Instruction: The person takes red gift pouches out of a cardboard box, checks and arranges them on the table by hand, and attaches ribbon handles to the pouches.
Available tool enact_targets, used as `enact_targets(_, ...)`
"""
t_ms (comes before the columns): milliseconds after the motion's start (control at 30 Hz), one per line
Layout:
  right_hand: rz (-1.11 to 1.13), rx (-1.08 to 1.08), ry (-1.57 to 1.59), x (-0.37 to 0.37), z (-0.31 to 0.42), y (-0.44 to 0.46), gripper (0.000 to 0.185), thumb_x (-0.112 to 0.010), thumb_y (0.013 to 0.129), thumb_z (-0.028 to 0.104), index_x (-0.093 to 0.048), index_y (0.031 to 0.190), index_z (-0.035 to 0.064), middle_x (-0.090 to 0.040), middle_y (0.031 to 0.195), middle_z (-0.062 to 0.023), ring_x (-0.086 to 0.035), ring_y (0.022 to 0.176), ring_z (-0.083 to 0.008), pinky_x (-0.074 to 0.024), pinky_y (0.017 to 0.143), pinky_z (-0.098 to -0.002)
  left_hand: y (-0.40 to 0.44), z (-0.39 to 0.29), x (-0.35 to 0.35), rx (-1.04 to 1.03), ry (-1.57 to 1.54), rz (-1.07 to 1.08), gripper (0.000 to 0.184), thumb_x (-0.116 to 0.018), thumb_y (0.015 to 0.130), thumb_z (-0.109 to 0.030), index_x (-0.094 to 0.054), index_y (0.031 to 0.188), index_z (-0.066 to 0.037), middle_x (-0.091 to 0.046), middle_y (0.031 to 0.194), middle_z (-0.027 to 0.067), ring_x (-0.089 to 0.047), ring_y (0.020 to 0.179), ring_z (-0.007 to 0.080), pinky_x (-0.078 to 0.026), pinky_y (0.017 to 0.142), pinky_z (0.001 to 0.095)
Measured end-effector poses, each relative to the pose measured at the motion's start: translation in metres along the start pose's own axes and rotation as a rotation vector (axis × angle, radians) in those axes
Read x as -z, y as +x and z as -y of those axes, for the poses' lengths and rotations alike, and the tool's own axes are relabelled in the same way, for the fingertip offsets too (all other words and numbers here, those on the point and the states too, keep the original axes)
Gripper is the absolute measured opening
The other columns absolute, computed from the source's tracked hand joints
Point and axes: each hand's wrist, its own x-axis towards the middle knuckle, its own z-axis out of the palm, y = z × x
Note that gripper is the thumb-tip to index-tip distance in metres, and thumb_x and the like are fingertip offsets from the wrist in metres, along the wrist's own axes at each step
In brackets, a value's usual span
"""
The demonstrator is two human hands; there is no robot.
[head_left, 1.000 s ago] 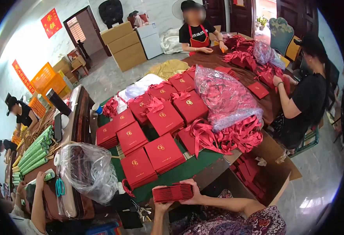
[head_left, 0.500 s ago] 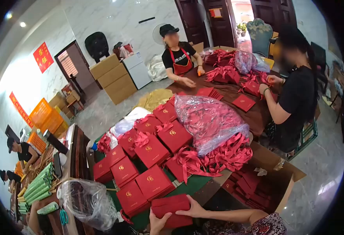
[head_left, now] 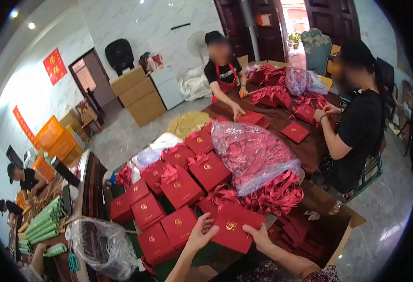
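Head view: red packet (head_left: 237, 229) bearing a gold monogram, held at the near table edge.
The monogram is reading roughly as "GS" — the same mark is appearing on the stacked red packets (head_left: 181, 187), above a line too small to read. The held packet is showing a flat, squarish, matte red face and is tilting slightly. The right hand (head_left: 261, 237) is pinching its right edge, thumb on top; the left hand (head_left: 200, 231) is hovering at the left edge, fingers loosely spread — contact cannot be told. A red wall poster (head_left: 54, 66) is displaying gold characters.
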Motion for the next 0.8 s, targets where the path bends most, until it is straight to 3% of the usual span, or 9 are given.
enact_targets(100,-0.058,0.054,0.09,0.01,0.013,0.003,0.051,-0.07,0.081,0.012,-0.049,0.126,0.003,-0.06,0.116,-0.007,-0.059,0.105,-0.0211,-0.0485,0.092,-0.0369,-0.003,0.026,-0.01,0.095,-0.404,-0.118,0.057,-0.046,0.099,-0.041,-0.038,0.14,-0.002,-0.048,0.134,0.0146,-0.051,0.114,0.0215,-0.04,0.098,0.0361)
enact_targets(200,-0.075,0.043,0.052,0.036,0.023,0.004,0.051,-0.063,0.086,0.017,-0.045,0.131,0.0039,-0.058,0.121,-0.008,-0.058,0.109,-0.0237,-0.0477,0.095,-0.0391,-0.018,0.052,-0.044,0.28,-0.455,-0.218,0.059,-0.05,0.097,-0.037,-0.034,0.142,-0.002,-0.04,0.141,0.015,-0.046,0.122,0.0235,-0.039,0.101,0.0374)
enact_targets(300,-0.078,0.025,0.083,0.046,0.033,0.004,0.051,-0.06,0.089,0.02,-0.044,0.133,0.0037,-0.056,0.125,-0.0102,-0.056,0.114,-0.0227,-0.0468,0.097,-0.0384,-0.014,0.097,-0.077,0.337,-0.358,-0.318,0.077,-0.061,0.092,-0.029,-0.017,0.148,-0.001,-0.029,0.147,0.0163,-0.034,0.133,0.0271,-0.033,0.106,0.0362)
enact_targets(400,-0.071,-0.058,0.11,0.053,0.037,0.01,0.054,-0.063,0.088,0.021,-0.042,0.133,0.0021,-0.055,0.123,-0.0093,-0.055,0.112,-0.0212,-0.0463,0.096,-0.0368,0.004,0.089,-0.093,0.346,-0.358,-0.533,0.081,-0.063,0.09,-0.026,-0.013,0.149,0.001,-0.033,0.142,0.0162,-0.033,0.134,0.0266,-0.03,0.108,0.0339)
enact_targets(433,-0.075,-0.092,0.119,0.051,0.038,0.01,0.054,-0.063,0.087,0.021,-0.042,0.133,0.0021,-0.054,0.125,-0.0091,-0.055,0.113,-0.0215,-0.046,0.097,-0.0374,0.015,0.096,-0.096,0.283,-0.348,-0.626,0.083,-0.066,0.088,-0.023,-0.014,0.148,0.002,-0.039,0.132,0.0139,-0.041,0.124,0.023,-0.033,0.103,0.032)
enact_targets(567,-0.037,-0.092,0.197,0.053,0.028,0.022,0.054,-0.063,0.088,0.022,-0.042,0.133,0.0023,-0.055,0.125,-0.0091,-0.055,0.113,-0.0213,-0.0461,0.097,-0.0372,0.055,0.125,-0.099,0.22,-0.52,-0.787,0.082,-0.066,0.086,-0.021,-0.017,0.148,0.001,-0.043,0.117,0.0069,-0.047,0.097,0.0158,-0.038,0.09,0.0307)
enact_targets(667,-0.041,-0.122,0.209,0.051,0.028,0.026,0.053,-0.062,0.088,0.022,-0.042,0.134,0.0028,-0.055,0.125,-0.0092,-0.055,0.113,-0.0215,-0.0461,0.097,-0.037,0.061,0.108,-0.098,0.156,-0.875,-0.719,0.079,-0.066,0.085,-0.021,-0.021,0.147,-0.001,-0.046,0.122,0.0063,-0.048,0.104,0.0163,-0.038,0.089,0.0315)
enact_targets(700,-0.037,-0.115,0.2,0.05,0.03,0.025,0.054,-0.063,0.088,0.022,-0.042,0.134,0.003,-0.055,0.125,-0.0091,-0.055,0.113,-0.0215,-0.046,0.097,-0.0369,0.062,0.097,-0.101,0.26,-0.883,-0.76,0.078,-0.066,0.085,-0.023,-0.022,0.147,-0.005,-0.046,0.132,0.0064,-0.048,0.111,0.017,-0.039,0.09,0.0333)
enact_targets(800,-0.036,-0.102,0.175,0.052,0.03,0.023,0.055,-0.063,0.087,0.022,-0.042,0.134,0.0032,-0.055,0.125,-0.0089,-0.054,0.113,-0.0214,-0.0458,0.096,-0.0367,0.072,0.11,-0.105,0.179,-0.672,-0.677,0.079,-0.064,0.088,-0.025,-0.019,0.148,-0.002,-0.041,0.139,0.012,-0.047,0.117,0.0213,-0.04,0.096,0.0339)
